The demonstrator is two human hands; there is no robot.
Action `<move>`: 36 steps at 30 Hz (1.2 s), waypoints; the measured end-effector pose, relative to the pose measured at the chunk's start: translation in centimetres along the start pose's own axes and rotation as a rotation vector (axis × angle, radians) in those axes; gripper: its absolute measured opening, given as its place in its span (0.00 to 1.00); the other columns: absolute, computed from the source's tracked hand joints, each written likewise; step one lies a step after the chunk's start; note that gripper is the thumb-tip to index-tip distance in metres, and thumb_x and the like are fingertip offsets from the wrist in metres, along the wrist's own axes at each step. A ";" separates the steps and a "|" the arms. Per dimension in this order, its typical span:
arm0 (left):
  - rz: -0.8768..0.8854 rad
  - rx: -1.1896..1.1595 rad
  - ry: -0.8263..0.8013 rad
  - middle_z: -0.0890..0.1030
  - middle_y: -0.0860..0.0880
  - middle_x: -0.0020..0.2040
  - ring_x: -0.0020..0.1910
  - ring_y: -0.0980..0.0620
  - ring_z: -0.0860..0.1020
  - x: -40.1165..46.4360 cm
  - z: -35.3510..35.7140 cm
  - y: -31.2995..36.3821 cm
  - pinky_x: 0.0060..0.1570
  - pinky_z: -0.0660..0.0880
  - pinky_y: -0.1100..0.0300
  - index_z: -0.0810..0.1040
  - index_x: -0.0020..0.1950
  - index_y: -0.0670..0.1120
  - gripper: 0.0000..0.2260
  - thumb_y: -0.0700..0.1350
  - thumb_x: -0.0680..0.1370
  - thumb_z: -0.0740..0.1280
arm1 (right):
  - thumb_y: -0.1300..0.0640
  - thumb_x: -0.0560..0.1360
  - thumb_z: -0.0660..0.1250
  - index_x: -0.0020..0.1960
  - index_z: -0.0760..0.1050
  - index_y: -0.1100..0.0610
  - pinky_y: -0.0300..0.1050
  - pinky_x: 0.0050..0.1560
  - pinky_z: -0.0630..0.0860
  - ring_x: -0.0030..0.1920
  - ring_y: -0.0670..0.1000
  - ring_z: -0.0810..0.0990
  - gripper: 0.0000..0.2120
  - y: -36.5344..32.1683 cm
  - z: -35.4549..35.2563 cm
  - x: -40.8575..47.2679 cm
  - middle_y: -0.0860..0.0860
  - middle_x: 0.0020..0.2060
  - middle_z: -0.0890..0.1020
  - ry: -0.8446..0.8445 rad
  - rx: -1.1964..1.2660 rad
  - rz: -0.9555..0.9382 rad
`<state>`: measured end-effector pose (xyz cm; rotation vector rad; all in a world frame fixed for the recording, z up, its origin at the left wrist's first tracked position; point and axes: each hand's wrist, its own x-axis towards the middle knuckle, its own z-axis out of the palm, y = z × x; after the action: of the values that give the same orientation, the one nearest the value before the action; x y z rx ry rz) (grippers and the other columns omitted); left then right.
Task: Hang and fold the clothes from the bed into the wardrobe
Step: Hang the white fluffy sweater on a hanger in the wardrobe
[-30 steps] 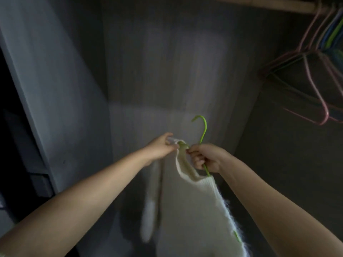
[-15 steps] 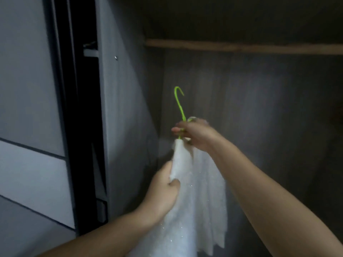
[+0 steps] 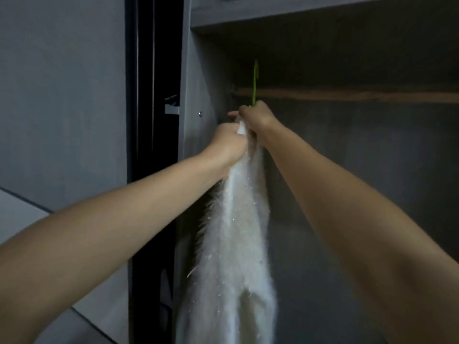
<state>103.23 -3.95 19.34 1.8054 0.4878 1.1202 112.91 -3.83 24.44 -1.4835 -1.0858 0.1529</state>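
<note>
A fluffy white sweater (image 3: 236, 244) hangs from a green hanger (image 3: 254, 80) inside the dark wardrobe. My right hand (image 3: 258, 117) grips the hanger's neck together with the sweater's top, and the green hook rises in front of the wooden rail (image 3: 347, 95). My left hand (image 3: 229, 142) grips the sweater's fabric just below and left of the right hand. The hanger's shoulders are hidden inside the sweater.
The wardrobe's grey side panel (image 3: 198, 95) stands just left of the hands, with a dark gap and sliding door track (image 3: 151, 120) beside it. A shelf edge (image 3: 298, 13) runs above the rail. To the right, the rail's visible stretch carries no hangers.
Both hands have risen with the sweater toward the rail. My left hand slid up the fabric to just under the right hand. The view has tilted upward.
</note>
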 end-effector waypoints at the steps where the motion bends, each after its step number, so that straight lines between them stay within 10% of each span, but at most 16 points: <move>1: -0.013 0.024 0.005 0.77 0.37 0.39 0.40 0.39 0.78 1.3 -0.2 0.1 0.36 0.72 0.56 0.77 0.52 0.34 0.11 0.30 0.75 0.57 | 0.64 0.81 0.55 0.54 0.69 0.64 0.44 0.51 0.79 0.50 0.56 0.81 0.06 -0.3 0.1 0.8 0.59 0.54 0.81 0.002 0.029 0.000; 4: -0.066 0.058 0.015 0.79 0.33 0.51 0.51 0.35 0.79 4.0 -0.8 -0.2 0.43 0.73 0.52 0.74 0.63 0.34 0.15 0.34 0.78 0.57 | 0.62 0.81 0.56 0.64 0.68 0.68 0.34 0.37 0.73 0.45 0.52 0.77 0.14 -0.5 1.1 2.8 0.57 0.46 0.76 0.024 -0.092 -0.003; 8: -0.160 0.186 -0.046 0.78 0.33 0.55 0.53 0.36 0.78 4.9 -2.3 -1.7 0.49 0.76 0.47 0.74 0.63 0.34 0.16 0.32 0.77 0.56 | 0.59 0.81 0.57 0.63 0.71 0.70 0.49 0.56 0.73 0.59 0.61 0.77 0.17 1.8 3.1 5.1 0.64 0.58 0.77 0.011 -0.311 0.028; 12: -0.221 0.237 -0.061 0.76 0.39 0.40 0.45 0.42 0.75 4.6 -2.8 -3.7 0.42 0.73 0.53 0.74 0.61 0.33 0.16 0.30 0.75 0.57 | 0.55 0.81 0.57 0.60 0.73 0.70 0.49 0.57 0.71 0.60 0.62 0.76 0.19 3.9 4.6 5.6 0.65 0.59 0.77 -0.010 -0.490 0.008; 16: -0.182 0.280 -0.067 0.77 0.36 0.51 0.53 0.39 0.78 4.4 -3.4 -4.6 0.48 0.74 0.52 0.75 0.62 0.35 0.15 0.32 0.78 0.57 | 0.51 0.83 0.55 0.48 0.76 0.61 0.46 0.53 0.70 0.55 0.57 0.77 0.17 4.6 4.8 5.3 0.64 0.52 0.78 -0.087 -0.482 -0.036; 19: -0.060 0.533 -0.011 0.76 0.39 0.59 0.59 0.39 0.75 3.8 -3.8 -4.9 0.49 0.71 0.55 0.71 0.65 0.40 0.16 0.36 0.77 0.61 | 0.55 0.82 0.56 0.51 0.76 0.60 0.46 0.51 0.71 0.49 0.52 0.74 0.13 5.7 3.3 3.9 0.58 0.47 0.77 -0.097 -0.338 -0.121; 24: 0.535 0.952 0.110 0.63 0.43 0.73 0.69 0.41 0.64 1.0 -2.8 -4.7 0.67 0.61 0.50 0.59 0.76 0.46 0.30 0.38 0.74 0.63 | 0.56 0.82 0.56 0.73 0.61 0.66 0.35 0.64 0.64 0.67 0.54 0.70 0.23 8.0 -0.3 0.0 0.57 0.67 0.72 -0.031 -0.349 -0.123; 28: 0.630 0.795 -0.057 0.67 0.44 0.71 0.69 0.44 0.66 -1.0 0.8 -5.2 0.64 0.65 0.51 0.62 0.75 0.45 0.27 0.39 0.76 0.62 | 0.51 0.82 0.56 0.76 0.56 0.60 0.55 0.71 0.61 0.73 0.59 0.64 0.27 10.3 -4.0 -4.0 0.59 0.73 0.65 0.091 -0.637 -0.073; 36: 0.410 0.493 -0.430 0.71 0.43 0.69 0.67 0.43 0.70 -7.6 12.8 -11.4 0.64 0.68 0.50 0.64 0.73 0.44 0.23 0.43 0.78 0.63 | 0.48 0.80 0.57 0.75 0.59 0.54 0.59 0.73 0.56 0.71 0.58 0.65 0.25 16.4 -12.0 -21.4 0.57 0.70 0.68 0.320 -1.127 0.214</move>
<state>111.76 -10.07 3.87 2.5868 0.1384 0.8728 117.54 -24.16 3.55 -2.5070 -0.7395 -0.6353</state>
